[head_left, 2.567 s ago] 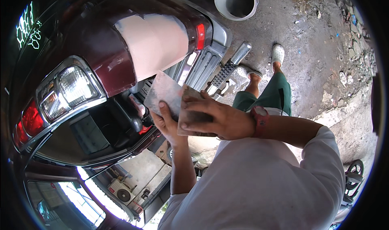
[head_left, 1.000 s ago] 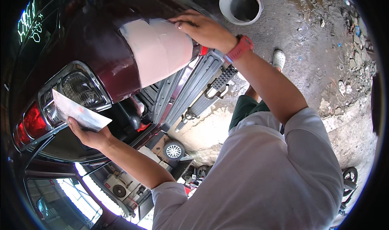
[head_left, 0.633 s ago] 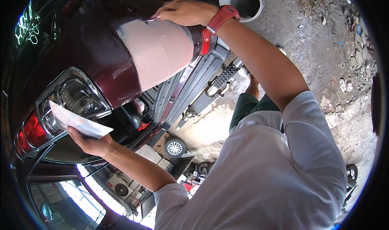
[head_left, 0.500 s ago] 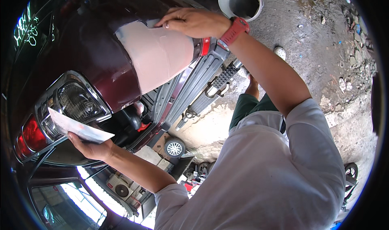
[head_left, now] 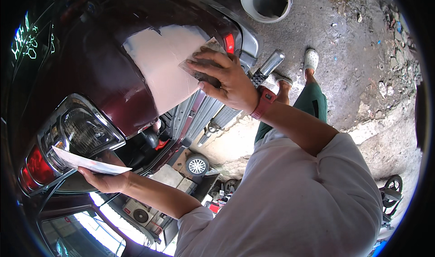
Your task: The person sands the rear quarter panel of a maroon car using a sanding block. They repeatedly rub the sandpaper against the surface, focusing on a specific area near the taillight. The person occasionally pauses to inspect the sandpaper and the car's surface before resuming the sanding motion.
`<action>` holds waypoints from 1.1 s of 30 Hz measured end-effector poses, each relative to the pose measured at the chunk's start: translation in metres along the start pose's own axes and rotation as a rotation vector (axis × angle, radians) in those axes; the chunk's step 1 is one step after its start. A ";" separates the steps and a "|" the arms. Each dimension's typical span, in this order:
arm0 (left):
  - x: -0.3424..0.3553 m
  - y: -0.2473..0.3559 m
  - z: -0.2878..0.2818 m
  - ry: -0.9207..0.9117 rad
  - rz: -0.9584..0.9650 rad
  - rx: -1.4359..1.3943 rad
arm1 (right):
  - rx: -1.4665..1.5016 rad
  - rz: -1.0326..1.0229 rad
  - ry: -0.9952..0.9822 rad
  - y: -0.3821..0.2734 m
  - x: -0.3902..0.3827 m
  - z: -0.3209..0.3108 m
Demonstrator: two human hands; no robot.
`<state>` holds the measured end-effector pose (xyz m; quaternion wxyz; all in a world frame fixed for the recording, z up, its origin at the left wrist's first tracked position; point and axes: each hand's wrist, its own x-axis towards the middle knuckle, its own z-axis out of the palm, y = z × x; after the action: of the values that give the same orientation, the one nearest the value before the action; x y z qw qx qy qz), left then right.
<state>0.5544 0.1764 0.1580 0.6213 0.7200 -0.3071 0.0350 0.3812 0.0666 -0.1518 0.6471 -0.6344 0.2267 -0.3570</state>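
Note:
A pale pink patch of body filler (head_left: 156,60) covers part of a dark maroon vehicle panel (head_left: 97,60). My right hand (head_left: 226,80), with a red watch on its wrist, presses a thin grey flat spreader (head_left: 212,44) against the right edge of the patch. Its fingers lie across the spreader and hide much of it. At the lower left, my left hand (head_left: 107,181) grips a thin white mixing board (head_left: 88,162) from below, with faint pinkish smears on it. The board is held in front of the tail lamp (head_left: 86,125), apart from the patch.
A white bucket (head_left: 286,13) stands on the rough ground beyond the vehicle. Beside the panel lie the open grey cargo bed (head_left: 192,116) and a chrome step bar (head_left: 273,61). A loose wheel (head_left: 197,165) and an air-conditioner unit (head_left: 138,213) are further behind.
My right hand has swept from the patch's far edge toward me and to the right, bringing the spreader more into sight. The left hand with the board has dropped slightly in view.

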 end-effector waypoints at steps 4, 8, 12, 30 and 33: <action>0.002 -0.001 -0.002 0.004 0.013 0.023 | -0.058 -0.037 0.085 0.010 -0.018 0.025; 0.000 -0.001 0.001 0.003 0.012 0.027 | -0.124 -0.096 0.108 0.018 -0.032 0.040; 0.012 0.003 -0.037 -0.174 -0.073 -0.115 | -0.174 -0.129 0.104 0.026 -0.047 0.056; 0.005 0.000 -0.019 -0.045 -0.053 -0.028 | -0.153 -0.153 0.097 0.067 -0.020 -0.011; 0.006 0.002 -0.021 -0.039 -0.071 -0.022 | 0.115 0.018 0.144 0.053 0.046 -0.026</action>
<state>0.5652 0.1932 0.1673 0.6241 0.7240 -0.2938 -0.0043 0.4003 0.0118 -0.1994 0.6677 -0.5667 0.2576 -0.4082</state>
